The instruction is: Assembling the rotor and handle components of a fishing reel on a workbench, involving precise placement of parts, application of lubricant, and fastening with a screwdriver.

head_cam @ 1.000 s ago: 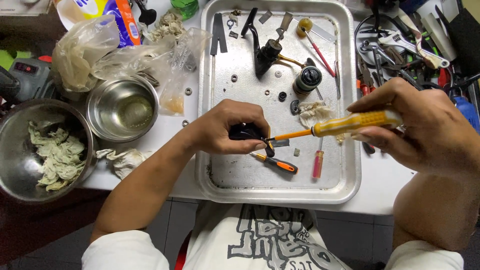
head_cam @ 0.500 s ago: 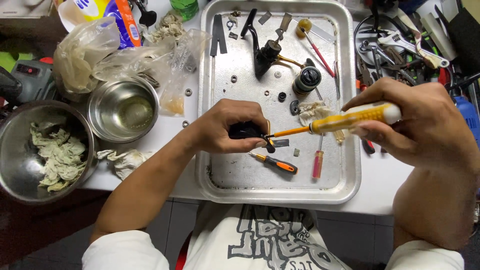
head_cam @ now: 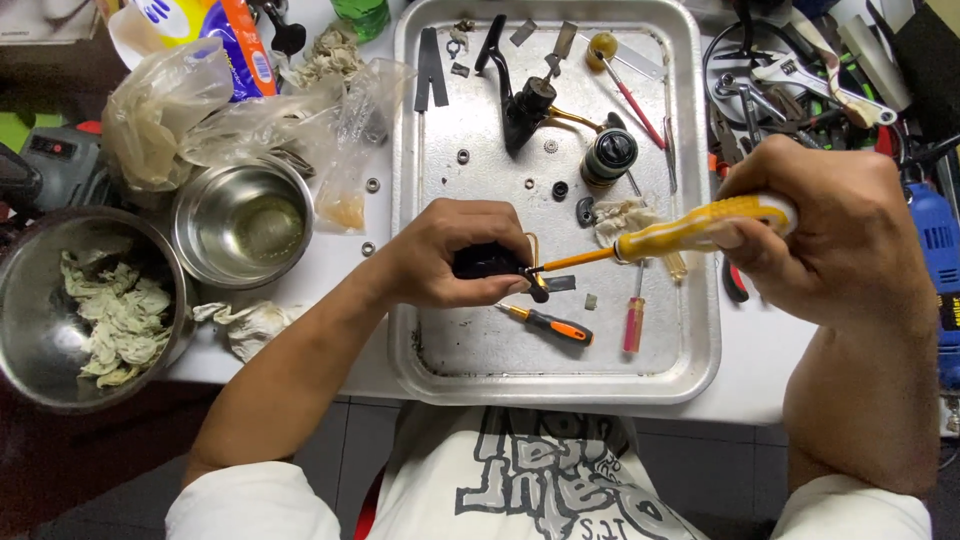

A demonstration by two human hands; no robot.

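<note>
On the white table, a metal tray (head_cam: 700, 340) serves as the landmark. Within the tray lie a black reel body (head_cam: 520, 95) near its far edge, a dark spool (head_cam: 608, 157) to the right of that body, an orange-and-black screwdriver (head_cam: 550, 323) and a red-handled screwdriver (head_cam: 634, 322) near its front edge, plus scattered washers. Left of the tray stands a small steel bowl (head_cam: 200, 195) holding yellowish liquid; further left, a large steel bowl (head_cam: 20, 290) contains crumpled greyish wipes. The left hand (head_cam: 450, 250) hovers over the tray's centre, fingers curled tightly around a small black part (head_cam: 485, 262). The right hand (head_cam: 830, 225), above the tray's right rim, is closed around a yellow-handled screwdriver (head_cam: 690, 228), held nearly level, with its tip touching the black part.
</note>
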